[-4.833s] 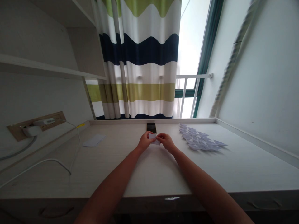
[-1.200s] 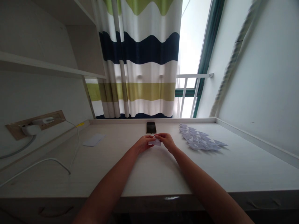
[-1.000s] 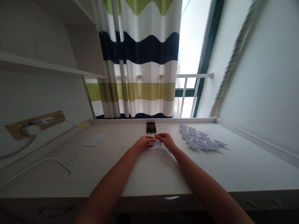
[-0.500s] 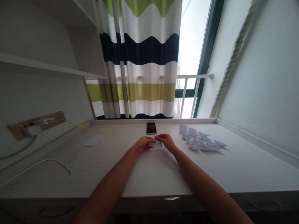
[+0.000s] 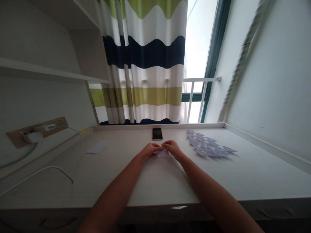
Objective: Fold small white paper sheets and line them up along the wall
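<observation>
A small white piece of paper (image 5: 162, 152) is pinched between both hands, just above the desk's middle. My left hand (image 5: 150, 150) is closed on its left side, with the thumb on top. From the right, my right hand (image 5: 171, 147) grips the upper edge with thumb and fingers. The fingers cover part of the paper, so its folds are hard to make out. To the right lies a spread pile of folded white paper pieces (image 5: 206, 145), pointed and overlapping. On the left, flat on the desk, are white paper sheets (image 5: 97, 147).
A smartphone (image 5: 157, 134) lies just beyond my hands. White charging cables (image 5: 58, 167) run from the wall socket (image 5: 36, 131) across the desk's left side. A low rim (image 5: 121, 127) borders the back of the desk (image 5: 160, 187), below a striped curtain (image 5: 145, 76).
The fingers have shifted slightly on the paper, and the left thumb now sits closer to the right fingers. The view has tilted a little; the other things stay in place.
</observation>
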The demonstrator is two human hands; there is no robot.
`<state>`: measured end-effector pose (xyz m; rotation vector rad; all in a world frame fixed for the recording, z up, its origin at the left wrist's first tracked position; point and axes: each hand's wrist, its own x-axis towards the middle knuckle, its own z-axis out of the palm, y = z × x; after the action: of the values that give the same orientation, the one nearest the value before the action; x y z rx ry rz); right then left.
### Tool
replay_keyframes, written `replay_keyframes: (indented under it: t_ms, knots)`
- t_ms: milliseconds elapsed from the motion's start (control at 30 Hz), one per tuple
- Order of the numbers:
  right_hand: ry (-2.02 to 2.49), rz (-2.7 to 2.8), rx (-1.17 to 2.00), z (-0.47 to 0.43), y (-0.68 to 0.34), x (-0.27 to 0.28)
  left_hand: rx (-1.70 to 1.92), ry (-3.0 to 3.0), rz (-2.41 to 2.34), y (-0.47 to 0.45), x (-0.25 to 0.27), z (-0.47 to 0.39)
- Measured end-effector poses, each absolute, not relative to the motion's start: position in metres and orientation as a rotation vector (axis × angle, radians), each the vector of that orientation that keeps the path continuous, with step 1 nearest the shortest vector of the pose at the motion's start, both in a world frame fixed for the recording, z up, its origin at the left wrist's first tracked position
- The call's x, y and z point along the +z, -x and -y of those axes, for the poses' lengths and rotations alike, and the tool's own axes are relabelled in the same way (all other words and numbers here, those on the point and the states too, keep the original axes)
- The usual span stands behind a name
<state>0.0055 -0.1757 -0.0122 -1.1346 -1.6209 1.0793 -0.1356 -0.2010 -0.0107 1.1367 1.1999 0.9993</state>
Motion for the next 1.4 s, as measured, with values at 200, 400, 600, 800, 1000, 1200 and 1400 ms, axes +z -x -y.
replay_keyframes:
  t_ms: [200,400,600,800,1000,1200,1400]
  knots:
    - [1.025,1.487,1.309,0.175,-0.008,-0.014,1.023,-1.111,-1.176,0.138,-0.010,0.199]
    - [1.031,1.654,1.055,0.176,-0.007,-0.015,1.041,-1.135,-1.183,0.137,-0.012,0.198]
    - [0.999,1.664,0.982,0.170,-0.006,-0.018,1.060,-1.206,-1.141,0.136,-0.009,0.203]
    - [0.965,1.673,1.012,0.169,-0.008,-0.019,1.121,-1.442,-1.219,0.137,-0.012,0.196]
    - [0.967,1.605,1.134,0.175,-0.007,-0.014,1.158,-1.720,-1.221,0.139,-0.009,0.199]
    - [0.922,1.575,1.179,0.176,-0.007,-0.013,1.165,-1.716,-1.185,0.137,-0.003,0.205]
    - [0.904,1.586,1.145,0.173,-0.006,-0.015,1.168,-1.681,-1.188,0.138,-0.004,0.203]
